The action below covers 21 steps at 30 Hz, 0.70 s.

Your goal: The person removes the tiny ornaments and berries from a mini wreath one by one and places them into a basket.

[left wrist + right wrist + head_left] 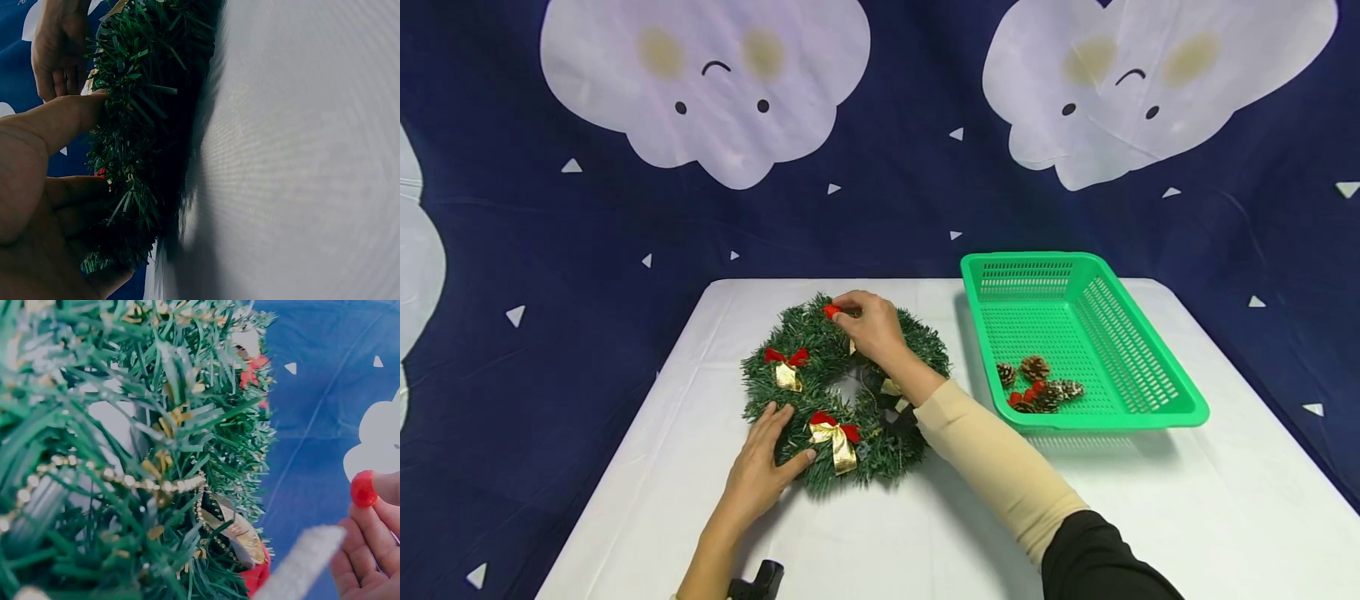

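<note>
A green tinsel wreath lies flat on the white table, decorated with red-and-gold bows. My left hand rests on its near left edge, fingers spread over the greenery; the thumb touches it too in the left wrist view. Over the far side of the ring, my right hand pinches a small red berry between thumb and fingers. In the right wrist view the berry shows apart from the greenery. Gold bead string runs through the wreath. The right hand partly covers a bow at the back.
To the right stands a green plastic basket. Several pine cones and red berries lie in its near left corner. A dark blue cloth with white clouds hangs behind the table.
</note>
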Each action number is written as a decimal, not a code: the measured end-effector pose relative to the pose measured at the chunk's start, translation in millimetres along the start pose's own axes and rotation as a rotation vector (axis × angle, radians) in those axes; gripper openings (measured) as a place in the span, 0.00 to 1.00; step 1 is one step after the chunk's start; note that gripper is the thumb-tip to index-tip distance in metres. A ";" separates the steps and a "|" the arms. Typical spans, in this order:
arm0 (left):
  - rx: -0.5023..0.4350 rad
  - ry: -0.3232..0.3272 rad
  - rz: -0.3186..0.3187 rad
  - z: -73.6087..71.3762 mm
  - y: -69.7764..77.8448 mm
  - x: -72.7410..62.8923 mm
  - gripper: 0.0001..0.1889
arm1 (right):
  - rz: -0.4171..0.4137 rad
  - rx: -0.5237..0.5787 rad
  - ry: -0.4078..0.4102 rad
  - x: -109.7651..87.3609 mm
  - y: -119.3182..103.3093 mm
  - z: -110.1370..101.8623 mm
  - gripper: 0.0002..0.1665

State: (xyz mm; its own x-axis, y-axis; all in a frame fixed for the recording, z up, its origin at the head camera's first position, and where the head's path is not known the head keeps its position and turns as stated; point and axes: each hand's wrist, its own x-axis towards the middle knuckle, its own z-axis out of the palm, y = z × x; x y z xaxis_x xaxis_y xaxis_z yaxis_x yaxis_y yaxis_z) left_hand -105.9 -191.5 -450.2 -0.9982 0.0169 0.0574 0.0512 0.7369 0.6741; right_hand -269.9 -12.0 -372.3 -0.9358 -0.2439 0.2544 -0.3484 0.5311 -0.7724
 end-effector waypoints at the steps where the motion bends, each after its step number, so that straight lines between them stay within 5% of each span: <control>1: 0.001 0.000 0.000 0.0 0.0 0.0 0.41 | 0.001 0.008 0.003 -1.2 -0.2 -1.6 0.14; 21: 0.005 -0.004 -0.008 -0.3 2.5 -0.9 0.41 | -0.003 0.099 0.057 -28.3 -3.1 -40.1 0.14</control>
State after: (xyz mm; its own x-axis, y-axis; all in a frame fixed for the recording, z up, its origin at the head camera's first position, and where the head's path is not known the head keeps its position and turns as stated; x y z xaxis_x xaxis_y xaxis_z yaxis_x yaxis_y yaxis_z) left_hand -104.9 -189.9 -448.3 -0.9987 0.0139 0.0495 0.0436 0.7404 0.6707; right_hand -244.5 25.7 -353.8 -0.9373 -0.1974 0.2874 -0.3470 0.4474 -0.8243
